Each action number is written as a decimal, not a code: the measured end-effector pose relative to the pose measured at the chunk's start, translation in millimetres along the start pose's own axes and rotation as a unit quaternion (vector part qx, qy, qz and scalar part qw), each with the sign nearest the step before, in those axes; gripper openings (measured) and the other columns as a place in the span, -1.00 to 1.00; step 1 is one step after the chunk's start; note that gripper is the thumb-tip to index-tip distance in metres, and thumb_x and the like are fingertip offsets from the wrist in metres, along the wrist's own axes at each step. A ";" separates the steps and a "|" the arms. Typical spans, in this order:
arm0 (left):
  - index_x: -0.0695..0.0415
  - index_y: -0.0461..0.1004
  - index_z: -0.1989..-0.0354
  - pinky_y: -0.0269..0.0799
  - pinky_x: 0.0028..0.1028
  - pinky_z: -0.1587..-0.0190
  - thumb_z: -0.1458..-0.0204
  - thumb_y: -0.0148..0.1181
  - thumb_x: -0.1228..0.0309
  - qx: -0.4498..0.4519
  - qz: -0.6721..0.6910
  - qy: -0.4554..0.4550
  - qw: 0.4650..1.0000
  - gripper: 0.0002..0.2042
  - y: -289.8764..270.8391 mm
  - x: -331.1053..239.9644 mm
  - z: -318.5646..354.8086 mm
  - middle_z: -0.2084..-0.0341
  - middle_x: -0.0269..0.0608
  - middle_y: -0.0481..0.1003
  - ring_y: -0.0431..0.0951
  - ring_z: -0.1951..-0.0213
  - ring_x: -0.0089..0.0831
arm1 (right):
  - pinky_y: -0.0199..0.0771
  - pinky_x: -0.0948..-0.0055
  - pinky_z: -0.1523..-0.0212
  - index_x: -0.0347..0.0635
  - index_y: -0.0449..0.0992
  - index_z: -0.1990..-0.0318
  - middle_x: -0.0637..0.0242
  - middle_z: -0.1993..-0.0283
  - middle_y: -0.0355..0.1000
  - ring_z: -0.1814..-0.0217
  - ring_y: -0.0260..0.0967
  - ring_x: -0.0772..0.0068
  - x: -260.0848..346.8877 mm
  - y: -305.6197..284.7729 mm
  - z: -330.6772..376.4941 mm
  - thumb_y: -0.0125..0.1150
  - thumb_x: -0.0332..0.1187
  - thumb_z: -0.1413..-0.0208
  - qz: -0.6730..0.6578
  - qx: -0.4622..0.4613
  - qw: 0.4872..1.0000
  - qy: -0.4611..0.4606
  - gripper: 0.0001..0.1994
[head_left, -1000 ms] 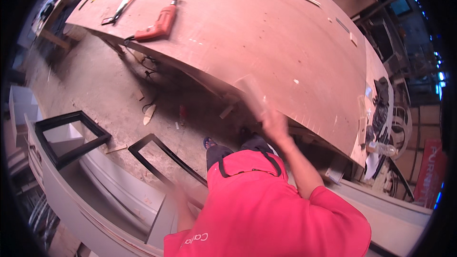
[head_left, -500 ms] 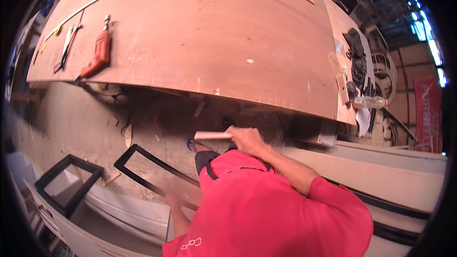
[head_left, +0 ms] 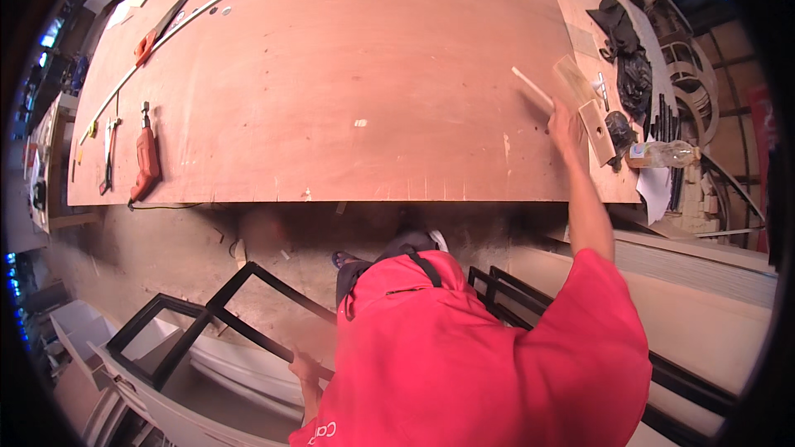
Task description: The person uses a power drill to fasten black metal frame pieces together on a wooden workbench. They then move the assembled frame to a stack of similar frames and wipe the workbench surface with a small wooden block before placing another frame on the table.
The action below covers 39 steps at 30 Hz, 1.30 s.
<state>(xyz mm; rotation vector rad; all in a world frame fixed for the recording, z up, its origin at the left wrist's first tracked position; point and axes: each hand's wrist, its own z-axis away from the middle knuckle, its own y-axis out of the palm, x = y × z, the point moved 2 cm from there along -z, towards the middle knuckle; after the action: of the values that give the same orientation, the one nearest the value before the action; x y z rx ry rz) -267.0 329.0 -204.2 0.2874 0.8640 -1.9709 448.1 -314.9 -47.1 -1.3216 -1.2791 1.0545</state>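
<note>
My right hand (head_left: 565,126) is stretched out over the right part of the wood-topped workbench (head_left: 331,116). Its fingers are closed around one end of a short pale wooden strip (head_left: 532,86). Beside that hand lie a wooden block with a hole (head_left: 596,131) and a thin wooden board (head_left: 574,81). Down at my left side, my left hand (head_left: 306,367) grips a long black rectangular frame (head_left: 257,335), which slants away from me to the left. The frame's near end is hidden by my body. Another black frame (head_left: 132,329) overlaps its far corner.
An orange drill (head_left: 146,157), pliers (head_left: 108,157) and a handsaw (head_left: 145,45) lie on the bench's left. A black plastic bag (head_left: 633,74) and a clear bottle (head_left: 662,154) are at its right end. White panels (head_left: 240,377) stand low left; more black frames (head_left: 530,294) lie right.
My right hand has moved from in front of my body out over the bench, carrying the wooden strip. The black frame in my left hand has swung toward the other frame. My view has shifted.
</note>
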 end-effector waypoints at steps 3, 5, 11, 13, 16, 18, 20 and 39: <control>0.11 0.44 0.50 0.36 -0.24 0.63 -0.28 0.35 -0.12 0.000 -0.056 -0.004 0.998 -0.46 -7.4 -8.2 21.7 0.70 -0.32 0.33 0.36 0.69 -0.34 | 0.54 -0.21 -0.18 0.01 0.58 -0.23 -0.13 -0.10 0.61 -0.18 0.54 -0.34 -21.8 13.4 -59.9 0.07 -0.44 -0.33 -0.030 0.011 0.999 -0.005 -0.63; 0.08 0.43 0.53 0.35 -0.25 0.63 -0.30 0.31 -0.14 0.021 -0.068 0.013 0.997 -0.44 -8.8 -13.2 33.2 0.70 -0.32 0.34 0.37 0.70 -0.34 | 0.54 -0.20 -0.17 0.00 0.57 -0.27 -0.15 -0.09 0.60 -0.18 0.54 -0.34 -25.7 24.3 -87.0 0.04 -0.42 -0.36 -0.057 0.015 0.998 -0.008 -0.62; 0.07 0.43 0.55 0.37 -0.26 0.59 -0.35 0.20 -0.18 0.045 -0.115 0.003 0.992 -0.42 -2.6 -19.2 63.9 0.71 -0.30 0.35 0.41 0.69 -0.30 | 0.55 -0.22 -0.17 0.07 0.59 -0.29 -0.13 -0.12 0.60 -0.19 0.55 -0.30 -36.3 52.7 -53.4 0.03 -0.40 -0.36 -0.033 0.089 0.995 -0.010 -0.59; 0.08 0.45 0.52 0.40 -0.25 0.57 -0.37 0.16 -0.16 0.050 -0.137 -0.006 0.989 -0.43 4.7 -14.2 62.5 0.69 -0.28 0.38 0.44 0.66 -0.28 | 0.54 -0.23 -0.17 0.14 0.58 -0.32 -0.14 -0.11 0.58 -0.18 0.53 -0.31 -38.4 45.4 3.1 0.02 -0.40 -0.35 -0.018 0.119 0.992 -0.031 -0.55; -0.06 0.24 0.71 0.08 -0.34 0.68 -0.29 0.27 -0.22 0.031 -0.125 -0.016 0.992 -0.35 20.0 -1.7 42.0 0.81 -0.42 0.16 0.17 0.79 -0.42 | 0.56 -0.20 -0.13 0.25 0.59 -0.35 -0.16 -0.08 0.55 -0.14 0.52 -0.33 -30.6 11.1 140.6 0.00 -0.54 -0.29 -0.068 0.110 0.989 -0.077 -0.44; -0.06 0.24 0.71 0.09 -0.33 0.69 -0.28 0.29 -0.21 0.069 -0.253 0.120 0.958 -0.35 30.9 0.4 21.6 0.81 -0.41 0.17 0.18 0.79 -0.42 | 0.58 -0.13 -0.16 0.26 0.61 -0.32 -0.05 -0.10 0.57 -0.14 0.52 -0.28 -24.2 -20.3 219.6 0.11 -0.61 -0.15 -0.159 0.135 0.970 -0.125 -0.38; -0.06 0.24 0.71 0.10 -0.32 0.69 -0.27 0.31 -0.20 0.112 -0.281 0.162 0.939 -0.36 39.2 8.1 4.3 0.82 -0.41 0.17 0.19 0.79 -0.42 | 0.59 0.00 -0.24 0.16 0.71 -0.18 0.14 -0.12 0.67 -0.19 0.58 -0.04 -18.1 -45.3 275.3 0.19 -0.63 -0.06 -0.099 0.303 0.933 -0.166 -0.45; -0.03 0.31 0.67 0.24 -0.34 0.67 -0.30 0.37 -0.02 0.086 -0.079 0.075 0.990 -0.44 25.0 24.3 -13.3 0.78 -0.41 0.25 0.26 0.76 -0.48 | 0.58 -0.20 -0.05 -0.10 0.58 -0.18 -0.11 -0.20 0.54 -0.12 0.51 -0.25 202.4 22.3 156.3 0.11 -0.32 -0.34 0.063 -0.024 0.960 -0.273 -0.68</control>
<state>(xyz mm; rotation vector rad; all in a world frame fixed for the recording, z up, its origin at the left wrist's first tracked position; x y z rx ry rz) -261.2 313.8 -237.8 0.4854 0.8347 -2.1991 311.2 -100.7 -83.3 -1.2000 -1.6446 1.5591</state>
